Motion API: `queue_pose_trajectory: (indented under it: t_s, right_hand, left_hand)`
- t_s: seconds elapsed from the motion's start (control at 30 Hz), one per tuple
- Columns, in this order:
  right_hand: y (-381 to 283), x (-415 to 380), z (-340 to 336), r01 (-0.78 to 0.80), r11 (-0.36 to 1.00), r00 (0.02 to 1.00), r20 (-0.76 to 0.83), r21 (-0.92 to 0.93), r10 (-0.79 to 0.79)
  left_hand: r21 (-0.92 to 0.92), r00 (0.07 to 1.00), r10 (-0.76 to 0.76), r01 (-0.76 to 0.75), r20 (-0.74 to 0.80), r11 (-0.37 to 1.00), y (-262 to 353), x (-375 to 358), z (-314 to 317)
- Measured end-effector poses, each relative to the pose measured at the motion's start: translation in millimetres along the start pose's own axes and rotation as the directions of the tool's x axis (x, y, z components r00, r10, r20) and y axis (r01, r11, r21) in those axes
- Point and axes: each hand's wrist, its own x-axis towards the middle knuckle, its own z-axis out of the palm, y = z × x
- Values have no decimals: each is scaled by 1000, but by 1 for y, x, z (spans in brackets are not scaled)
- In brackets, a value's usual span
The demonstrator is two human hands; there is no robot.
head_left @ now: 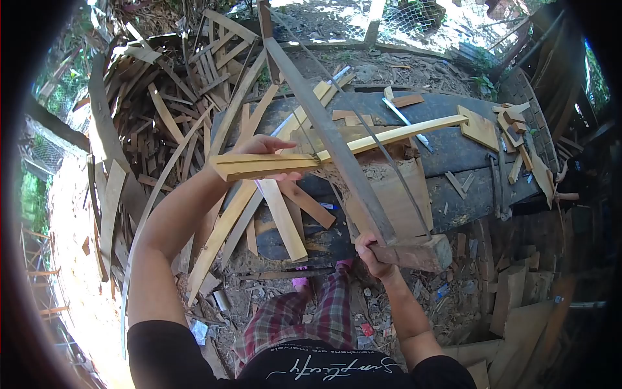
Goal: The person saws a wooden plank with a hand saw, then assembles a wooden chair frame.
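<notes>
— What have your hands got hold of?

— Your left hand point(262, 152) is wrapped shut around the near end of a long pale wooden strip point(343, 148), which runs away from that hand up and to the right, across the dark workbench point(453, 152). Your right hand point(370, 254) is clenched on the wooden frame of a bow saw point(337, 142) — the frame rises from that hand up and leftward, crossing the strip just right of your left hand.

— And where is the blade?

— The thin blade point(382, 152) runs just right of the frame, meeting the strip a little beyond your left fingers. Loose offcuts point(483, 129) lie on the bench, well right of both hands; a heap of scrap slats point(175, 97) sits above your left hand.
</notes>
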Motion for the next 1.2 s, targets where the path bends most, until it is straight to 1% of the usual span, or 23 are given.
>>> queue_pose_trajectory:
  t_s: [0.03,0.07,0.1,0.17,0.2,0.23,0.3,0.33,0.4,0.43,0.5,0.53,0.57,0.63,0.67,0.73,0.77,0.83,0.87,0.9,0.97,1.03,1.2]
  right_hand:
    - [6,-1,0,1,1000,1000,-5,4,-1]
    - [11,-3,-1,9,1000,1000,-6,15,-9]
    - [15,-4,-1,18,1000,1000,-5,25,-18]
    - [19,-9,2,33,999,999,-37,-3,-33]
    - [21,-11,3,48,998,997,-62,-40,-50]
    - [27,-10,3,47,998,996,-68,-34,-50]
    - [37,-14,3,39,994,996,-82,100,-30]
    - [25,-10,5,38,994,995,-93,105,-29]
    - [-3,0,8,-73,905,993,-55,418,105]
    - [-12,4,10,-69,904,992,-65,421,106]
    - [-30,13,14,-94,804,977,-102,587,188]
    - [-42,18,13,-71,823,978,-124,563,169]
    - [-52,19,12,-64,826,978,-131,559,165]
    - [-77,17,10,-47,717,961,-164,695,222]
    - [-91,18,5,-41,726,969,-150,686,197]
    - [-121,17,-7,-22,707,968,-160,707,191]
    - [-135,17,-15,-8,675,970,-158,738,184]
    - [-155,14,-32,18,690,966,-190,723,174]
    - [-159,12,-47,47,627,964,-199,778,174]
    - [-162,11,-64,84,562,963,-212,823,167]
    - [-162,13,-100,128,593,955,-260,795,143]
    - [-150,23,-142,183,461,950,-277,868,146]
    - [-101,81,-243,277,489,905,-395,827,156]
  left_hand:
    - [-77,1000,-20,19,-17,997,4,0,3]
    - [-101,996,-81,77,-34,992,2,5,1]
    - [-100,996,-83,79,-39,992,-2,6,11]
    - [245,951,148,-80,-271,966,-21,1,47]
    - [377,944,160,-42,-290,925,-31,-4,57]
    - [515,924,252,-73,-288,854,-45,-8,61]
    - [564,905,389,-233,-172,792,-68,-25,61]
    - [570,908,382,-224,-173,791,-78,-31,56]
    - [528,851,491,-336,-184,780,-97,-37,37]
    - [534,855,486,-330,-181,779,-105,-39,32]
    - [434,821,535,-415,-200,800,-119,-47,25]
    - [393,796,579,-482,-175,783,-123,-50,30]
    - [396,798,579,-484,-167,781,-125,-52,31]
    - [417,743,656,-560,-129,716,-128,-55,33]
    - [413,749,653,-562,-113,716,-129,-55,37]
    - [388,701,693,-599,-167,700,-129,-55,51]
    - [381,710,689,-602,-145,701,-128,-52,50]
    - [349,749,643,-567,-158,746,-124,-49,44]
    - [338,752,634,-558,-179,758,-124,-41,43]
    - [339,768,624,-555,-142,760,-122,-33,48]
    - [213,721,674,-641,-159,737,-116,-15,58]
    - [240,710,687,-648,-155,723,-113,5,63]
    - [369,708,666,-569,-235,735,-93,39,105]
